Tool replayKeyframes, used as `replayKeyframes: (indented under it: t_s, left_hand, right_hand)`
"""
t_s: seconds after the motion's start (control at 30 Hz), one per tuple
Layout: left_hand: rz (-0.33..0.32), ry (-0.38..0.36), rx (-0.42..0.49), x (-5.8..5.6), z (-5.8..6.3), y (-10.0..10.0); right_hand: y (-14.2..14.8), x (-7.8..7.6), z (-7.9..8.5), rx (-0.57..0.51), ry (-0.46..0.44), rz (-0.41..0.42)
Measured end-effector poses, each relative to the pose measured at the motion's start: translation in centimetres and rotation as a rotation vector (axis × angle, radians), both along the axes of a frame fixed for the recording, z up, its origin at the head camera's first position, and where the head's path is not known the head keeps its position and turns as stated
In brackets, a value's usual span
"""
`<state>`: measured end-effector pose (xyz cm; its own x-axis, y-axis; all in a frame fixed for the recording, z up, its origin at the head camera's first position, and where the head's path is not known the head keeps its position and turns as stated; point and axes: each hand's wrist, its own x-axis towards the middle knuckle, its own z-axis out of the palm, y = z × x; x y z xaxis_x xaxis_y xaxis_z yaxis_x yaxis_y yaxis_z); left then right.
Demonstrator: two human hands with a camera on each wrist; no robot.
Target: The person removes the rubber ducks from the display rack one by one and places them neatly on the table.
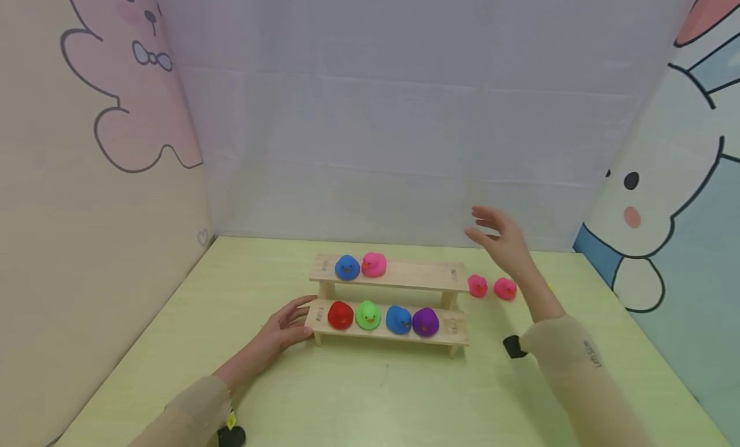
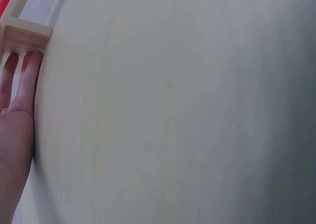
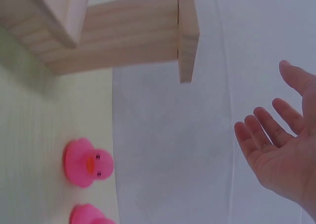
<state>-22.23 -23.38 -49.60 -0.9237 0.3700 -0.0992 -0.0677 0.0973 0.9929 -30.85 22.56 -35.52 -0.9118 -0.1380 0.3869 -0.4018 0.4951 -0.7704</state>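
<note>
My left hand rests on the table at the left end of a two-step wooden stand, its fairly straight fingers touching that end. On the lower step sit a red duck, a green duck, a blue duck and a purple duck. The upper step holds another blue duck and a pink duck. My right hand is raised in the air right of the stand, fingers loosely bent with nothing in them, as the right wrist view also shows.
Two pink ducks lie on the table right of the stand, one near it and one farther right. A white cloth hangs behind the table. Panels with cartoon animals stand at both sides.
</note>
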Motion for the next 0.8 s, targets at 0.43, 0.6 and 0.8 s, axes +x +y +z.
replayKeyframes:
  t_s: [0.43,0.6,0.8]
  left_hand:
    - [0.001,0.009,-0.002,0.1,0.0,0.0]
    - [0.002,0.006,0.009,0.0,-0.1,-0.1]
    - [-0.001,0.003,0.007,0.0,-0.1,-0.1]
  right_hand:
    - [-7.4,1.6,-0.7,-0.253,-0.007,0.137]
    - [-10.1,1.9,-2.0,-0.339,-0.046,0.175]
    - [-13.1,2.5,-3.2,-0.336,-0.067,0.240]
